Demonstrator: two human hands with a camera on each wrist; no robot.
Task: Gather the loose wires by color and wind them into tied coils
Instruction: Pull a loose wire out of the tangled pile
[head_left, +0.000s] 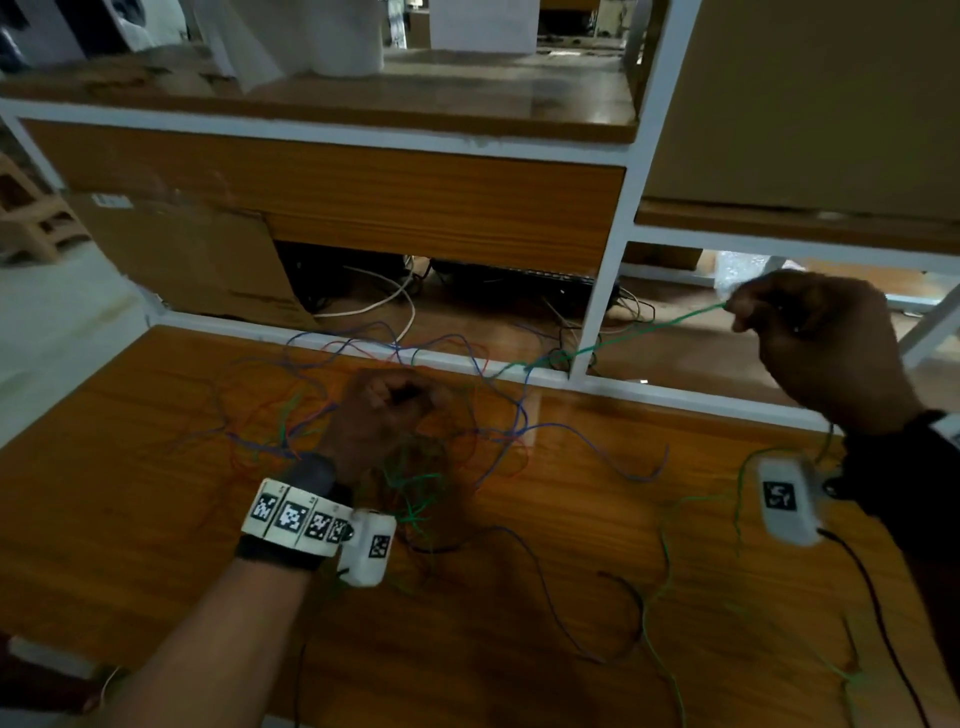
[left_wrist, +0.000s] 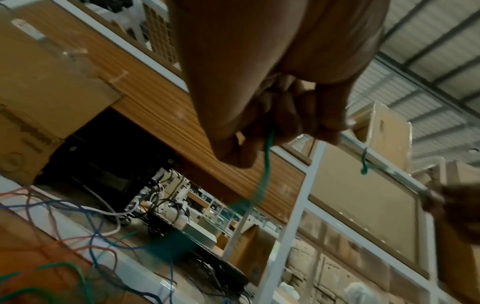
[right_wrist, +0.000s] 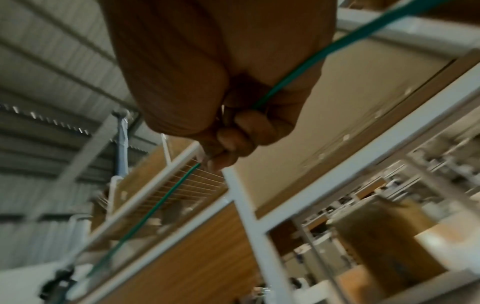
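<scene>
A tangle of thin red, blue and green wires lies on the wooden table near its far edge. My left hand is closed in a fist over the tangle and grips a green wire that hangs down from its curled fingers. My right hand is raised at the far right and pinches a taut green wire that runs left and down to the tangle. In the right wrist view the same green wire crosses the palm and passes under the curled fingers.
A white-framed shelf unit with wooden panels stands behind the table. A cardboard box, a white cable and dark cables lie beyond the table's edge. Loose green wire and a black wire trail across the near right of the table.
</scene>
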